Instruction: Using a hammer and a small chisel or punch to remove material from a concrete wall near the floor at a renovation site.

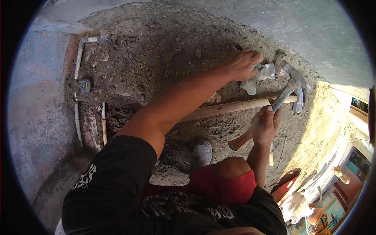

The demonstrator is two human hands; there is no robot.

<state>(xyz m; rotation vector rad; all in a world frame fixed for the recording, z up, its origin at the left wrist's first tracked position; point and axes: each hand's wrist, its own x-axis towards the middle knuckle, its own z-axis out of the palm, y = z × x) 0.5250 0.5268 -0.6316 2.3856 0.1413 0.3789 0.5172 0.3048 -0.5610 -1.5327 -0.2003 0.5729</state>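
My left hand (243, 65) is closed round a short chisel-like rod (238, 47), its dark end sticking out past the fingers near the far wall. Beside that fist are a crumpled clear plastic piece (267, 71) and a grey chunk (249, 86). My right hand (268, 124) grips a hammer (280, 100) with a grey shaft and a brown grip end, held tilted up to the right. Under it lies a long wooden handle (235, 106). A curved metal head (299, 98) shows at the upper end; where the hammer head and a lying tool's head part, I cannot tell.
Loose soil (168, 51) and rubble spread before a grey wall (313, 35). On the left, pale pipes (77, 121) and a round grey piece (85, 86) lie by a worn wall (43, 98). My boot (202, 153) stands below the handle. Clutter (325, 211) fills the lower right.
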